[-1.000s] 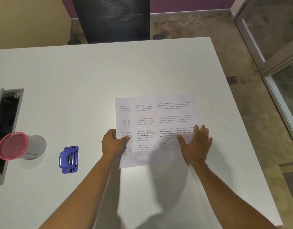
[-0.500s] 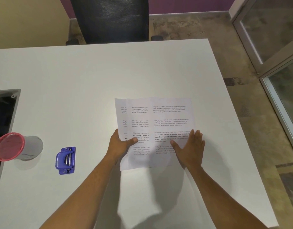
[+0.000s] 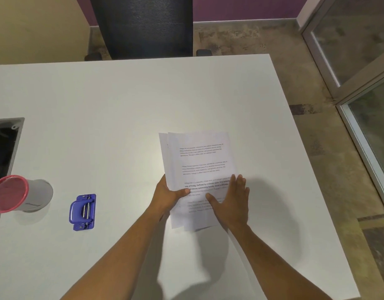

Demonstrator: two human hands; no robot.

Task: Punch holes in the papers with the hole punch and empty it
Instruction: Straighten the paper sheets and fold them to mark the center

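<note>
The printed papers [image 3: 199,161] lie on the white table [image 3: 121,100], gathered into one nearly squared stack right of centre. My left hand [image 3: 168,195] grips the stack's left edge, thumb on top of the sheets. My right hand [image 3: 232,204] rests flat and open on the stack's lower right part, fingers together. The blue hole punch [image 3: 82,212] sits on the table well to the left of my hands, untouched.
A grey cup with a pink rim [image 3: 17,194] lies on its side left of the punch. A grey cable box recess [image 3: 4,148] opens at the table's left edge. A black mesh chair [image 3: 143,27] stands behind the far edge. The table's right edge drops to the floor.
The fanned-out sheets have been pushed together into one narrower stack. My right hand slid left over the papers; my left hand kept hold of the left edge.
</note>
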